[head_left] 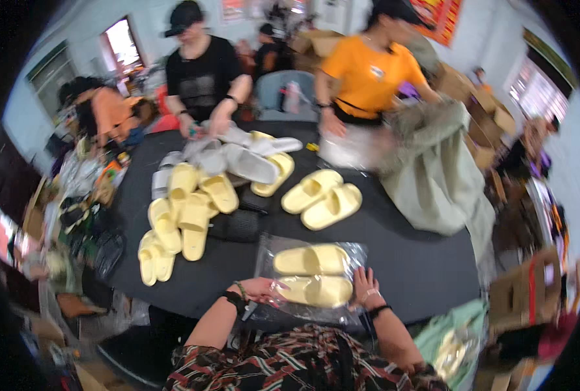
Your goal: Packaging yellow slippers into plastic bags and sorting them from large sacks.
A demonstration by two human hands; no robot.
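In front of me on the black table point(407, 267) lies a clear plastic bag point(359, 251) with a pair of pale yellow slide slippers point(311, 260) side by side in it. My left hand point(264, 290) is at the bag's left side, its fingers closed on the plastic by the heel of the nearer slipper. My right hand point(366, 289) rests on the bag's right edge beside the toe end, fingers spread and lying flat. A loose pair of yellow slippers point(322, 199) sits just beyond the bag.
Several yellow slippers point(184, 218) and grey slippers point(251, 163) pile up at the left. Across the table stand a person in black point(202, 75) and a person in orange point(368, 72), who handles a grey-green sack point(433, 176). Cardboard boxes point(524, 290) are at the right.
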